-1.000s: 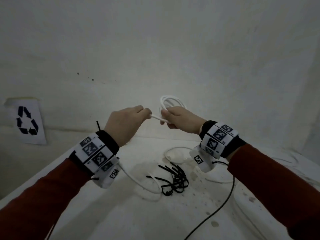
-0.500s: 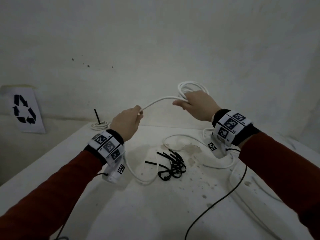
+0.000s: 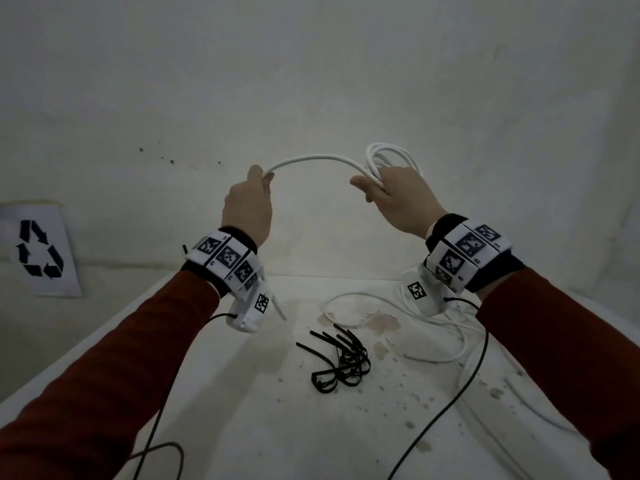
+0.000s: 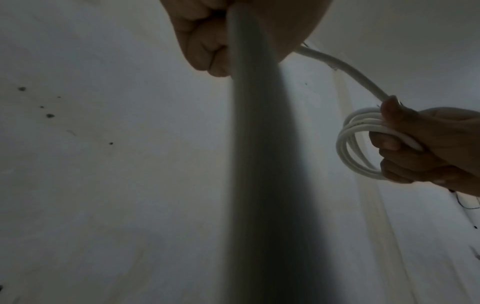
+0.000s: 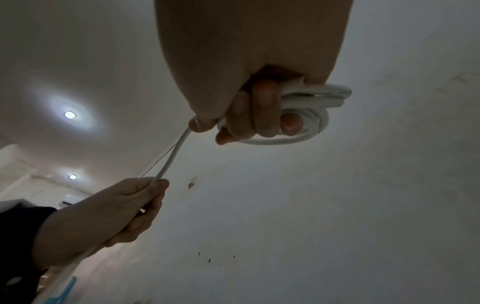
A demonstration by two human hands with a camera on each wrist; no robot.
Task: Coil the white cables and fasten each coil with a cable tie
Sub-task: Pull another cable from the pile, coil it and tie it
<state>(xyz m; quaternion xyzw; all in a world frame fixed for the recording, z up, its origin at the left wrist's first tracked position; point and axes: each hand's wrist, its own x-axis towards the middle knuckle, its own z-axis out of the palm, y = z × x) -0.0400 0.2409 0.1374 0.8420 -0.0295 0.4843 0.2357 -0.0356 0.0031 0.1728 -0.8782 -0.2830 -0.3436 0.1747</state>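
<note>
My right hand (image 3: 391, 188) is raised in front of the wall and grips a small coil of white cable (image 3: 391, 155), with several loops showing above the knuckles. In the right wrist view the fingers curl round the coil (image 5: 309, 115). From the coil a free stretch of cable (image 3: 311, 158) arches left to my left hand (image 3: 254, 199), which pinches it between thumb and fingers. The cable's tail (image 3: 278, 306) hangs below my left wrist. A bunch of black cable ties (image 3: 341, 358) lies on the white table (image 3: 242, 410) below both hands.
More loose white cable (image 3: 349, 308) lies looped on the table under my right wrist and runs off to the right. Thin black wires (image 3: 446, 407) trail from both wrist cameras. A recycling sign (image 3: 38, 249) hangs on the wall at left. The tabletop is stained.
Both hands have risen and drawn apart. The stretch of cable between them has grown from a short piece into a wide arch, and the tail has lifted off the table.
</note>
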